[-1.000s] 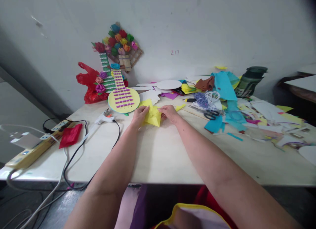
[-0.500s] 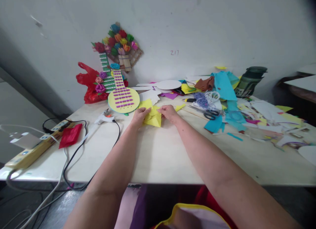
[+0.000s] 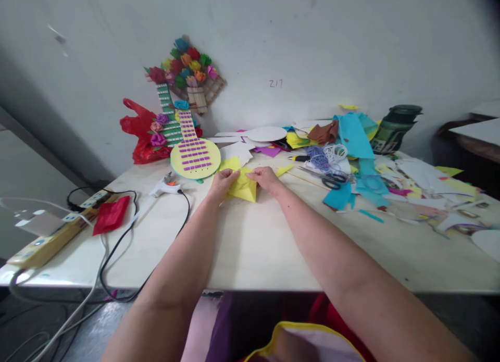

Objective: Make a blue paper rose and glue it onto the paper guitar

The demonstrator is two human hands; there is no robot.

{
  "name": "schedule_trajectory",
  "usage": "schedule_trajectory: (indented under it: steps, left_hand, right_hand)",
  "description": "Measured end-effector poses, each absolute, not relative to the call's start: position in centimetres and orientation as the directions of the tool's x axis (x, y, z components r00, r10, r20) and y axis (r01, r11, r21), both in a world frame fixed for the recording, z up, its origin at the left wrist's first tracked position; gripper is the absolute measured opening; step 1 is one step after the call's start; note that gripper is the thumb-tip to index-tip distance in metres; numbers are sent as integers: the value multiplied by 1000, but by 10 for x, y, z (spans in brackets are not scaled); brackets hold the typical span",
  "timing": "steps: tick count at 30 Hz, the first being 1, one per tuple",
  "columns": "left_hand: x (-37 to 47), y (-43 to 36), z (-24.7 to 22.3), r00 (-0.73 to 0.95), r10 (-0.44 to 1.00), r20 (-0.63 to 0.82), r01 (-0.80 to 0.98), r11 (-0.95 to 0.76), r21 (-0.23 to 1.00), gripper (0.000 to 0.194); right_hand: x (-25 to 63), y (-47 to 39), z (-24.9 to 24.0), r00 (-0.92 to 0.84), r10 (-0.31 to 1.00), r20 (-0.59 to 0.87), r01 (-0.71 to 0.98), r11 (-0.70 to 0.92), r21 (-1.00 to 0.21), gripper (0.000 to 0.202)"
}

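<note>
A piece of yellow paper [image 3: 242, 189] is held a little above the table between both hands. My left hand [image 3: 224, 182] pinches its left side, thumb toward the middle. On the right side, my right hand [image 3: 265, 178] grips the paper with thumb and fingertips. Creases run across the sheet, and one lower corner points down toward me. Just behind the left hand lies a guitar shape [image 3: 196, 158] of pale yellow board with purple strips.
A glue gun [image 3: 166, 187] and its cord lie left, near a power strip [image 3: 58, 229] and a red packet [image 3: 111, 215]. To the right are scissors [image 3: 332, 179], yarn [image 3: 324, 159], blue paper [image 3: 354, 135], scraps and a dark bottle [image 3: 396, 128]. Paper flowers [image 3: 187, 60] stand against the wall.
The yellow paper's front part has shifted slightly and its folds look flatter in the middle. My right hand has moved a touch to the left; the rest stays put.
</note>
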State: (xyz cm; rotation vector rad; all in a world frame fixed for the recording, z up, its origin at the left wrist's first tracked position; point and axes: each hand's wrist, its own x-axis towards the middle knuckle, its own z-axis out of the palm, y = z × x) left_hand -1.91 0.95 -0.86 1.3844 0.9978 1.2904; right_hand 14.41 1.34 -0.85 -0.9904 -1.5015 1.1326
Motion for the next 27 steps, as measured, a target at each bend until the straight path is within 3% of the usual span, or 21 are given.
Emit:
schedule_trajectory:
  steps: [6,15,27]
  left_hand:
    - [-20,10,-10,150,979,140,-17,-139,990,28]
    - [-24,14,-13,157,973,167,-16,-166,986,32]
    - [-21,5,-6,161,970,182,78,-196,978,41]
  right_hand:
    - [144,13,-8,-214,937,277,85,300,-950,20]
    - [143,7,-2,-227,928,294,84,320,-944,28]
    - [144,9,-5,-247,942,226,21,238,-971,29]
